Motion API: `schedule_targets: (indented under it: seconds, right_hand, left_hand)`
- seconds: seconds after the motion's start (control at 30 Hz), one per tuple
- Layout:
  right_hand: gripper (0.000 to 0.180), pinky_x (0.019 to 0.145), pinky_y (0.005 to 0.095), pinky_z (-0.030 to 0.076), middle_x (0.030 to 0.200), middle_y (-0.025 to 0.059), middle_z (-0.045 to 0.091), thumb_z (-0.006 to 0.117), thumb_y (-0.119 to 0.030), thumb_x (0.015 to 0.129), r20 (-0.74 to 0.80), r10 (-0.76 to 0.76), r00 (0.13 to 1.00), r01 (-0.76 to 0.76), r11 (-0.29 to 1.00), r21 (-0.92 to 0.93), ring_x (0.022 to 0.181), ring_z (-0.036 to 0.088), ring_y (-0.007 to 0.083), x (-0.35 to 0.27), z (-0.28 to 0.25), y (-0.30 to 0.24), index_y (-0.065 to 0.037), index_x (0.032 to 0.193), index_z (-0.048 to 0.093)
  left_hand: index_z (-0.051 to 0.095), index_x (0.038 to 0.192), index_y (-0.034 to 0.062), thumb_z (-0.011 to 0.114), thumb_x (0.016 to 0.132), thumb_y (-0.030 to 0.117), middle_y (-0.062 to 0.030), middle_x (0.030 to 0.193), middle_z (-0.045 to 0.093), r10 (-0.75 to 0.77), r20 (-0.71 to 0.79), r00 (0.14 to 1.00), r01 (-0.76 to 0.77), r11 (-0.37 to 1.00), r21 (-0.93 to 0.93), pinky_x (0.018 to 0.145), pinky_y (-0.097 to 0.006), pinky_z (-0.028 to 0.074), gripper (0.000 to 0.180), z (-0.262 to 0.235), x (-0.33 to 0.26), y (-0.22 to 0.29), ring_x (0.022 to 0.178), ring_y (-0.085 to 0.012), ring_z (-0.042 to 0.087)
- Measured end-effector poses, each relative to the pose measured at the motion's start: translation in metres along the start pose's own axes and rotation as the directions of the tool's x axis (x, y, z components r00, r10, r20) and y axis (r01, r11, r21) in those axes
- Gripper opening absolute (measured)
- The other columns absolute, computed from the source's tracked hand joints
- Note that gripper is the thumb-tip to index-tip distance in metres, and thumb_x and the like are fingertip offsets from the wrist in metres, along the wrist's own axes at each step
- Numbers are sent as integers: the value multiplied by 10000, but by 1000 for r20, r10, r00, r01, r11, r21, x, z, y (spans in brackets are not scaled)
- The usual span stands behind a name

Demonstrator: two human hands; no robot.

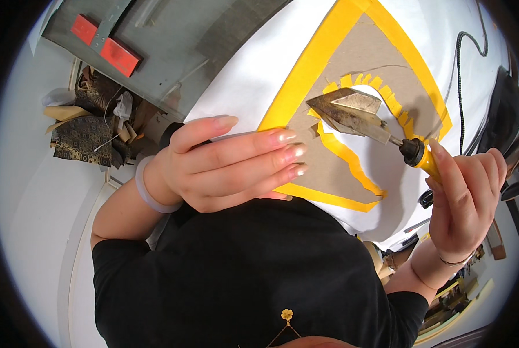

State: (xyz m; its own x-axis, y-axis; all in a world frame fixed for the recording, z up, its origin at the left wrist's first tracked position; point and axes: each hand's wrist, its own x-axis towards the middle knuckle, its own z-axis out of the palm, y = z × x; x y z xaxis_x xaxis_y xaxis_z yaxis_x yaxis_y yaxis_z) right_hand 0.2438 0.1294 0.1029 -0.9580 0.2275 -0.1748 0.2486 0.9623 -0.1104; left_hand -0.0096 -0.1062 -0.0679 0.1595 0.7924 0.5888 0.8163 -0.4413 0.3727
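Observation:
A grey board (366,55) with yellow edging (314,58) lies in front of me, with a curved opening in its middle. Yellow tabs, snipped into short strips (392,100), are folded back around the opening's far side. My left hand (230,165) grips the board's near left corner, fingers laid over the top and the thumb partly showing at the near edge. In my right hand (465,194) is a small hand iron (352,113) with a pointed, stained metal head and a yellow and black handle. Its head is over the opening, pointing left; contact with the board cannot be made out.
White sheeting (253,75) covers the work surface. A grey panel with red blocks (120,57) lies at the far left. Patterned fabric scraps (85,139) are piled below it. A black cord (459,81) runs down the right side, near a dark object (500,110).

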Motion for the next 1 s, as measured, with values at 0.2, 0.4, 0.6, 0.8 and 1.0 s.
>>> schedule_targets:
  seconds: [0.2, 0.4, 0.6, 0.8, 1.0]
  right_hand:
    - [489, 875, 461, 457, 935, 99, 703, 844, -18, 871, 68, -63, 996, 65, 998, -25, 819, 599, 260, 9, -9, -1, 5, 1355, 779]
    - [477, 881, 446, 478, 1080, 156, 799, 826, 28, 905, 19, -57, 998, 57, 998, 16, 865, 644, 263, -4, -6, 12, 21, 1378, 769]
    - [505, 838, 416, 458, 1013, 92, 768, 850, -83, 859, -111, 2, 994, 0, 1000, 16, 822, 606, 240, -23, 6, 10, -8, 1355, 799]
    - [481, 826, 381, 458, 1008, 83, 770, 845, -44, 883, -208, 44, 977, -51, 998, -30, 804, 593, 234, -56, 10, 9, 16, 1358, 794]
    - [441, 798, 352, 469, 1108, 128, 807, 778, 66, 955, -310, 105, 945, -106, 994, 11, 829, 619, 219, -87, 12, 5, 33, 1395, 772]
  left_hand:
    - [875, 1192, 228, 742, 1091, 354, 98, 1296, 819, -19, 3, 1000, 19, 1000, -25, 1127, -363, 440, 209, -1, 2, 1, 1216, -109, 775]
    - [828, 1203, 135, 840, 1019, 274, -23, 1309, 795, -162, 166, 973, 197, 955, -222, 1130, -446, 497, 232, -27, 19, 6, 1242, -226, 753]
    - [784, 1288, 84, 992, 833, 160, -85, 1343, 740, -256, 220, 941, 291, 946, -144, 1030, -449, 524, 505, -38, 47, -2, 1078, -271, 680]
    - [721, 1473, 81, 936, 841, 431, -89, 1534, 694, -321, 341, 884, 284, 946, 155, 1293, -524, 318, 754, -38, 69, 8, 1430, -309, 636]
    - [711, 1457, 70, 829, 983, 331, -96, 1577, 689, -93, 520, 849, 39, 993, 114, 1327, -652, 263, 554, -39, 99, -15, 1531, -327, 593]
